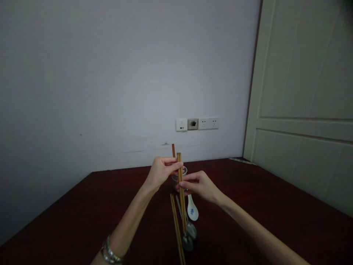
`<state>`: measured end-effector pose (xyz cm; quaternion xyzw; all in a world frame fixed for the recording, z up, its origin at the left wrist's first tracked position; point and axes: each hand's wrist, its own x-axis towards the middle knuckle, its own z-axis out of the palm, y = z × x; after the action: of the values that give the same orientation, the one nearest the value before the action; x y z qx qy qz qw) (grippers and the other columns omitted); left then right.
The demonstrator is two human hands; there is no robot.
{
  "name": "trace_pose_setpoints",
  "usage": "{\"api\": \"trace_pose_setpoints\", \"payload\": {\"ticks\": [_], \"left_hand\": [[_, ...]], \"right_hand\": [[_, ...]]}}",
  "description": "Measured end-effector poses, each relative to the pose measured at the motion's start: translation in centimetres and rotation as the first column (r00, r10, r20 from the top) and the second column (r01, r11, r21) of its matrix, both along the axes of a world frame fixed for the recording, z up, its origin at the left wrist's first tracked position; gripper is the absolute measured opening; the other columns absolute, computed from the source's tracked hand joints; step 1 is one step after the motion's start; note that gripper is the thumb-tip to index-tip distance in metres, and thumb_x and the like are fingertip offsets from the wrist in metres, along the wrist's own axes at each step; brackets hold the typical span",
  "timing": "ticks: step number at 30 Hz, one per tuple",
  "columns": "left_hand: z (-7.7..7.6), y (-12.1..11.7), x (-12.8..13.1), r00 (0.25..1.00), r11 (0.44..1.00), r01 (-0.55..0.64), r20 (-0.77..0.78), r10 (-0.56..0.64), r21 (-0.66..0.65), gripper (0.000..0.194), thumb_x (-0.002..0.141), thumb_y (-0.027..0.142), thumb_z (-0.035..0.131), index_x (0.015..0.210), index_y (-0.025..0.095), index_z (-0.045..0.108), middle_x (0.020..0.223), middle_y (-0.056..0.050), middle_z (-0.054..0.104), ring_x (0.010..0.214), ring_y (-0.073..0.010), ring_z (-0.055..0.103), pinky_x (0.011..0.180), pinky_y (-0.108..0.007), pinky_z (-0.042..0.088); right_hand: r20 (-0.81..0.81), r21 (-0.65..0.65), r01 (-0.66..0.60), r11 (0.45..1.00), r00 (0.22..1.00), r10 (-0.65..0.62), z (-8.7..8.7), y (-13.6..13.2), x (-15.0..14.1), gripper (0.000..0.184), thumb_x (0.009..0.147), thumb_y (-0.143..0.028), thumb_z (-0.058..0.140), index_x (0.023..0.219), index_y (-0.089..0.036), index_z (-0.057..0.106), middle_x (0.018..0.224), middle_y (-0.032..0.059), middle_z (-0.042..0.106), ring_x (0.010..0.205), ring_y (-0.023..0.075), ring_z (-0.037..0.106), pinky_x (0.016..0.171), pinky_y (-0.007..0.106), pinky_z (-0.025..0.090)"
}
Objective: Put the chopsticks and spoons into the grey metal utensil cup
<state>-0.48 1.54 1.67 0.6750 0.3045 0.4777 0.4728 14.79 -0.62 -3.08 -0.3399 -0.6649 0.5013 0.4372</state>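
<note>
A pair of light wooden chopsticks [181, 200] stands nearly upright between my hands. My left hand [164, 170] pinches it near the top, and my right hand [199, 187] grips it lower down, around the middle. Behind the hands is a cup [175, 181], partly hidden, with a reddish-brown chopstick [173, 150] rising from about there. Below, another pair of chopsticks [176, 224] lies on the table. Beside it are two metal spoons, one spoon [188, 243] nearer and the other spoon [191, 230] just behind. A white ceramic spoon [193, 211] with a blue mark lies to their right.
The dark red table [110, 206] meets a pale wall [124, 81] at its back edge. Sockets and switch plates [209, 123] are set in the wall. A light panelled door [300, 92] stands at the right, near a flat strip [242, 161] on the table.
</note>
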Motion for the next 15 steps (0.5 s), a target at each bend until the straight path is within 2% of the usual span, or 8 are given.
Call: {"api": "trace_pose_setpoints", "payload": {"ticks": [15], "left_hand": [[0.17,-0.19,0.07,1.000,1.000,0.013,-0.007,-0.013,-0.009,0.024,0.065,0.031,0.067,0.072,0.009,0.067,0.072,-0.009,0.067,0.069,-0.0177,0.062,0.066,-0.029,0.052]], "right_hand": [[-0.003,0.020,0.014,1.000,1.000,-0.014,-0.13,-0.12,0.03,0.038,0.062,-0.045,0.065,0.079,-0.011,0.069,0.078,0.0089,0.068,0.070,0.0178,0.063,0.063,0.030,0.052]]}}
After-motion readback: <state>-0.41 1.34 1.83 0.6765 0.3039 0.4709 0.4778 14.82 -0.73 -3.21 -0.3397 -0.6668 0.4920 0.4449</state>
